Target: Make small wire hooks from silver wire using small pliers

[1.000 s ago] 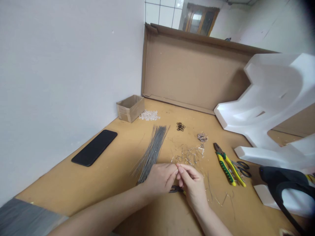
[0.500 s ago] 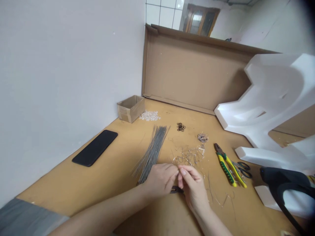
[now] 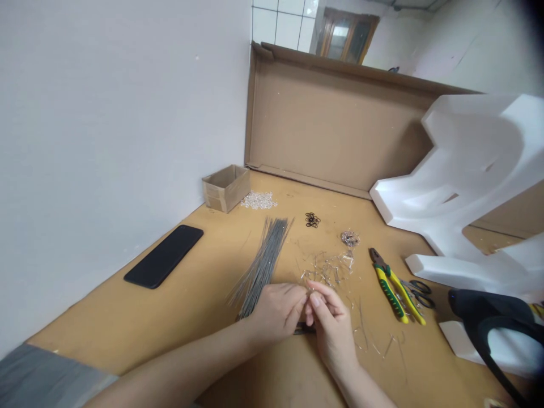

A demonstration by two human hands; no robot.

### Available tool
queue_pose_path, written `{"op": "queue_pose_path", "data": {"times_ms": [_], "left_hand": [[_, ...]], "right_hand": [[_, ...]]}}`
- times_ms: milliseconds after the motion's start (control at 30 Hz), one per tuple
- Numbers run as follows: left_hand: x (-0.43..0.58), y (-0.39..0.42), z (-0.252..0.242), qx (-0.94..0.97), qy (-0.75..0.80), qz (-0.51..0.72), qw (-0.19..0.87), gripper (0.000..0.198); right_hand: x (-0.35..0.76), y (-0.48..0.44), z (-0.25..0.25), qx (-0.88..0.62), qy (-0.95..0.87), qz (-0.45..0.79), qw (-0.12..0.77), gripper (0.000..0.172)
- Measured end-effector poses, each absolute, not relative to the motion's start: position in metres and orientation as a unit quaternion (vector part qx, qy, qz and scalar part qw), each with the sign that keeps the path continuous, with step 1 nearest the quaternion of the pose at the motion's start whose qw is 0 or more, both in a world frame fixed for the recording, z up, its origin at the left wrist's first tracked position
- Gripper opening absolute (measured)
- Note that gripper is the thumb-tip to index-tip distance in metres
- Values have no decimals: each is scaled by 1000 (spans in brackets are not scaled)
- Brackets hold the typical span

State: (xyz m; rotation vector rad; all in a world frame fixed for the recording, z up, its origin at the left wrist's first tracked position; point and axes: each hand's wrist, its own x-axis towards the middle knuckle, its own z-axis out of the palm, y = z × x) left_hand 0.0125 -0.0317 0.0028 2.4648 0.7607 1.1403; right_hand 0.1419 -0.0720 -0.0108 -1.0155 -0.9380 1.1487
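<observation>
Left hand: lower centre of frame, back up, with fingers curled in toward the palm, tips mostly hidden – cannot tell how tightly closed or on what.
Right hand: just right of left hand, with thumb and forefinger pinched together, no clear gap, on the small piece; touching or nearly touching left hand at the tips.
Small piece: at the meeting fingertips, lower centre; too tiny to identify.
Dark object: on the desk below both hands in frame, partly covered.
Wire bundle: centre, slanting, grey, near end behind left hand.
Loose wire pile: just above right hand in frame, tangled, shiny.
Wire coil: right of centre, beyond the pile.
Black rings: small heap near centre.
Thin wire bits: scattered at lower right.
Pliers: right of centre, yellow-green handles toward bottom of frame; black-handled scissors just beside.
Clear bits: spread beside small cardboard box, upper centre-left.
Phone: left, flat, dark screen up.
White foam: upper right, against big cardboard tray – upright on its side.
Desk: tan, under everything loose.
</observation>
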Motion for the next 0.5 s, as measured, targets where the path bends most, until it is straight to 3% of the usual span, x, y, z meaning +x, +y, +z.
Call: {"op": "queue_pose_path", "data": {"times_ms": [500], "left_hand": [[12, -34, 4, 860, 249, 426, 133, 27]], "right_hand": [[135, -75, -12, -436, -372, 515, 637, 17]]}}
